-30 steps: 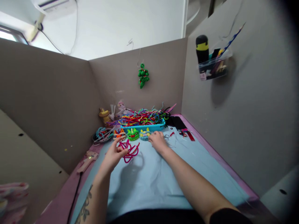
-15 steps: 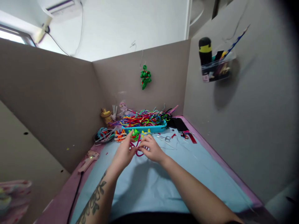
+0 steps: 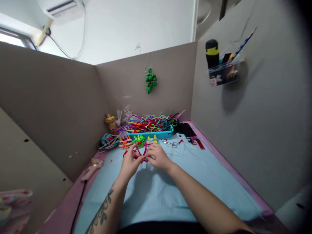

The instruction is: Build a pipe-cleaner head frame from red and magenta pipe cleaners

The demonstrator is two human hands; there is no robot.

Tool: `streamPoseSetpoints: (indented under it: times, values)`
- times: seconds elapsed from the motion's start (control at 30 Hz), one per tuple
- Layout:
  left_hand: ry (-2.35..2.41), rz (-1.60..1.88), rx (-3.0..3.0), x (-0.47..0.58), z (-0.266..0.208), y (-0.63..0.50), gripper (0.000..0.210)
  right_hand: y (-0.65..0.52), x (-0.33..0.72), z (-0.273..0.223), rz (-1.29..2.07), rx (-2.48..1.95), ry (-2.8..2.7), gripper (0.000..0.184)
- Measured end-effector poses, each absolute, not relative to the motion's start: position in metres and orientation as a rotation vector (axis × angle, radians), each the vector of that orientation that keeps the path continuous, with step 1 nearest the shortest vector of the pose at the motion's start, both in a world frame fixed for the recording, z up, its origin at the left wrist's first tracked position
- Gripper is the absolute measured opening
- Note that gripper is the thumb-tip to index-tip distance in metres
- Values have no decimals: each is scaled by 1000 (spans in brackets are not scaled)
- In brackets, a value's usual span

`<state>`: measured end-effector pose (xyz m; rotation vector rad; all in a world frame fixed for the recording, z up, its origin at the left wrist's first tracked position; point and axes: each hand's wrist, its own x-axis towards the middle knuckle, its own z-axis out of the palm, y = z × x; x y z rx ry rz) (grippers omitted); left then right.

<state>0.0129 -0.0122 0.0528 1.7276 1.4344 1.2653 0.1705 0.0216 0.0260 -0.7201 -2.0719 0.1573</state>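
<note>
Right hand (image 3: 158,157) has moved from the yellow-blue figure (image 3: 151,140) to the left hand (image 3: 130,163); both pinch magenta stems (image 3: 145,150) narrowly, on the near side of the blue tray (image 3: 151,134). The step seems bending or twisting; the next move calls for steady pinching. The stems spread V-like, lengthwise toward the tray; their meeting point is hard to see.

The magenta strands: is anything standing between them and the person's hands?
Nothing visible does. The left hand and the right hand both pinch the magenta strands directly. The green figure sits beyond the strands, not in between.
</note>
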Motion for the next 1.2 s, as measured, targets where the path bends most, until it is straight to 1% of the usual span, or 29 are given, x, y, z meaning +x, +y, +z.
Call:
streamPoseSetpoints:
  times: [0.17,0.3,0.47,0.53,0.63,0.7,0.77,0.8,0.87,0.9,0.93,1.03,1.1,1.2]
  values:
    - [1488,1212,1786,1,66,-16,53,38,184,21,87,-813,-2160,11]
    - [1409,1156,1674,-11,83,-21,58,53,202,19,97,-928,-2116,13]
    - [1371,1130,1565,-22,86,-23,58,65,212,12,118,-993,-2077,14]
    - [1374,1122,1530,-26,86,-23,61,70,216,9,136,-1004,-2051,15]
    - [1415,1147,1481,-31,90,-25,72,76,223,8,199,-998,-1996,17]
    - [1427,1147,1486,-30,93,-27,77,73,223,13,237,-959,-1943,16]
    - [1410,1111,1545,-24,94,-30,79,63,219,22,227,-899,-1881,14]
    - [1401,1085,1594,-20,93,-31,78,56,214,27,202,-866,-1861,18]
    - [1407,1033,1719,-11,89,-33,75,38,202,36,123,-781,-1897,31]
    - [1419,1009,1791,-6,87,-32,74,30,196,40,84,-745,-1950,34]
    - [1428,987,1862,-2,84,-32,73,22,189,42,53,-718,-2000,31]
    - [1430,978,2031,5,79,-27,71,9,175,43,37,-677,-2102,16]
    - [1488,1111,2103,4,78,-23,67,10,171,40,85,-692,-2073,12]
    - [1700,1379,2070,-1,80,-20,59,15,172,35,181,-751,-1937,13]
